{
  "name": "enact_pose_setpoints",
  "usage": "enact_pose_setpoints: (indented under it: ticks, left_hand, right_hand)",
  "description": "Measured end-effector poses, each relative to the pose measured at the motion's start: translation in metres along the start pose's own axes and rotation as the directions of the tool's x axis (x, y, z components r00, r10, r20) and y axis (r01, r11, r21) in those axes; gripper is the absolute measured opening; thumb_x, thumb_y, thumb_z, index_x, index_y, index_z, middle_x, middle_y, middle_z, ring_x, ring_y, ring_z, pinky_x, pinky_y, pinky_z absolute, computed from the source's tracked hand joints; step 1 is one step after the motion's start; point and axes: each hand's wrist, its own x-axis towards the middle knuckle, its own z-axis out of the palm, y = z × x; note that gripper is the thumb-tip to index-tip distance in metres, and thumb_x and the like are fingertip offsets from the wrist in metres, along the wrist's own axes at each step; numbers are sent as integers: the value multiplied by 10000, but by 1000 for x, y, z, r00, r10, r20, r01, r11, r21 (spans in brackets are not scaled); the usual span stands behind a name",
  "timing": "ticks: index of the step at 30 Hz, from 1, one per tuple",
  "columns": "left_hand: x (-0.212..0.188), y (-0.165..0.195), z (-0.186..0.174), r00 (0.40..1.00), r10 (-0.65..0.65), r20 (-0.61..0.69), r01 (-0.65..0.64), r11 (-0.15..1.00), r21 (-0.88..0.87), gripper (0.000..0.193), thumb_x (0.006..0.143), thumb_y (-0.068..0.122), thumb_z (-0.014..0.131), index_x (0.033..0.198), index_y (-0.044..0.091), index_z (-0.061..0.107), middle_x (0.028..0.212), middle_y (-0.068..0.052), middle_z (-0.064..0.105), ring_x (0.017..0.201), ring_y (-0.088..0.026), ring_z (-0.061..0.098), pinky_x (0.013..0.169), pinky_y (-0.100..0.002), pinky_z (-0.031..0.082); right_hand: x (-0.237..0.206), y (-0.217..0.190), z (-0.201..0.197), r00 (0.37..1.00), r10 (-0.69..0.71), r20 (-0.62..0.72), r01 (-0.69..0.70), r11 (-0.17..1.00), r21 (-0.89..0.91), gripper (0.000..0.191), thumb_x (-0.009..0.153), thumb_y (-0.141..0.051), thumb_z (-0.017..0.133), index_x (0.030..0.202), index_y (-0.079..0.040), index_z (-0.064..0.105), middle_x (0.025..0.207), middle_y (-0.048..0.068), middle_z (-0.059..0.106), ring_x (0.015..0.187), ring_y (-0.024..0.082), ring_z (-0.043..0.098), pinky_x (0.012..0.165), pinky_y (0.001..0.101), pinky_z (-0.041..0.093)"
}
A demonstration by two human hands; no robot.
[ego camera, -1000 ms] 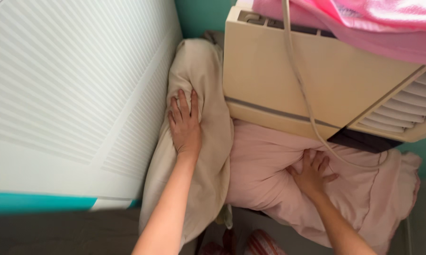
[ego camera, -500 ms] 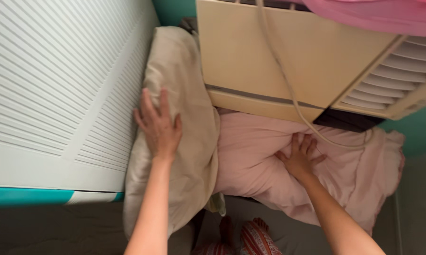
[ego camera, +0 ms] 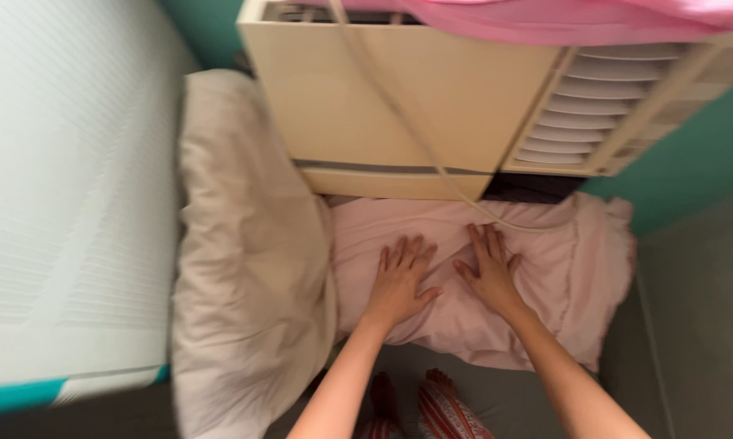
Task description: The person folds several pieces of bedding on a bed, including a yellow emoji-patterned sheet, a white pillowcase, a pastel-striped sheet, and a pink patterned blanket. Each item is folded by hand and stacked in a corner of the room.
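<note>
I'm in a bedroom at home. To the left of my hands stands a white ribbed mattress [ego camera: 65,203] with a beige pillow [ego camera: 244,268] beside it; under my palms lies a pale pink pillow [ego camera: 496,276] on the grey floor [ego camera: 691,325]. Beyond my fingers sits a cream window air conditioner [ego camera: 431,97] against teal walls [ego camera: 691,154].

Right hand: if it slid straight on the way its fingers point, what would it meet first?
The right hand lies flat on the pink cloth, fingers pointing up-frame. It would probably meet the pale cord first, then the cream unit; depth is unclear.
</note>
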Motion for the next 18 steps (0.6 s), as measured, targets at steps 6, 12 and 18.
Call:
enact_pose_setpoints:
  ticks: [6, 12, 18]
  left_hand:
    - [47, -4, 35, 983, -149, 103, 122, 965, 231, 1105, 789, 688, 707, 1627, 233, 148, 1713, -102, 63, 1536, -465, -2, 1161, -720, 16]
    - [59, -9, 35, 970, -215, 115, 180, 950, 256, 1139, 761, 774, 652, 1630, 238, 148, 1699, -91, 93, 1542, -441, 44, 1182, -704, 35]
    - [95, -11, 35, 933, -321, 159, 271, 923, 275, 1152, 774, 829, 595, 1617, 170, 168, 1694, -121, 105, 1523, -471, 35, 1176, -678, 35]
  right_hand:
    - [-71, 25, -39, 923, 130, -363, -195, 969, -149, 896, 844, -497, 635, 1631, -278, 265, 1724, 120, 211, 1625, 400, 145, 1268, 666, 142]
    - [-36, 65, -49, 763, 586, -273, -577, 808, 122, 1123, 790, -606, 723, 1660, -273, 95, 1660, 337, -50, 1472, 622, 43, 1110, 762, 155]
    - [65, 109, -28, 797, 574, -184, -590, 806, -43, 1102, 805, -624, 713, 1652, -345, 66, 1648, 357, -89, 1436, 680, 113, 1103, 745, 261]
